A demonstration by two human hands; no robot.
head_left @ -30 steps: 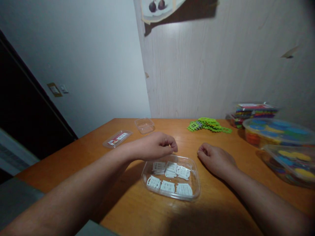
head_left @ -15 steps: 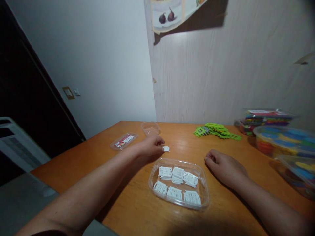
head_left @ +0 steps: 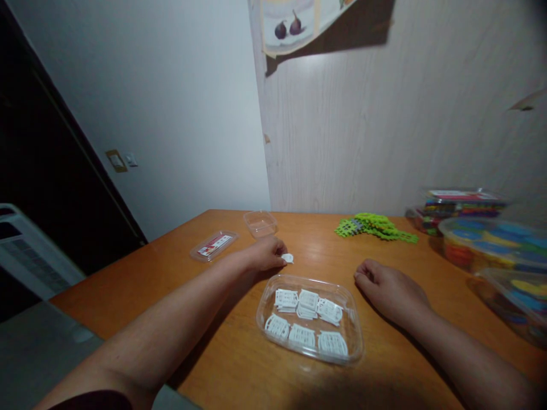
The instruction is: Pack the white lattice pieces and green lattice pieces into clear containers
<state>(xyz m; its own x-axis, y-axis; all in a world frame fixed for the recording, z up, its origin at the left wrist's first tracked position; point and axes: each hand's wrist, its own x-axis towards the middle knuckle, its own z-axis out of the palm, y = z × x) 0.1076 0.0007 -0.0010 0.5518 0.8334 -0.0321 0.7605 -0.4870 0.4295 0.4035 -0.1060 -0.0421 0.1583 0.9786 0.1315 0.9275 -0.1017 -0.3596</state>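
Observation:
My left hand (head_left: 268, 253) reaches across the table, its fingers closed at the edge of a small flat white plastic piece (head_left: 288, 258) with slots in it. Just in front of that hand is a clear plastic tray (head_left: 354, 336). Inside the tray, similar white pieces lie in two rows of small stacks, such as the middle back stack (head_left: 307, 303) and the right front stack (head_left: 332, 344). My right hand (head_left: 388, 289) rests on the table to the right of the tray, loosely curled, with nothing seen in it.
Beyond my left hand are a clear empty container (head_left: 260, 223) and a labelled lid (head_left: 213, 246). Green interlocking pieces (head_left: 378, 226) lie at the back. Tubs of coloured parts (head_left: 491, 245) and a stacked box (head_left: 465, 204) stand at the right. A wall (head_left: 325, 142) borders the table (head_left: 316, 242).
The left fingers have shifted very slightly at the white piece. The whole view has moved a little; the right hand and the tray stay in place.

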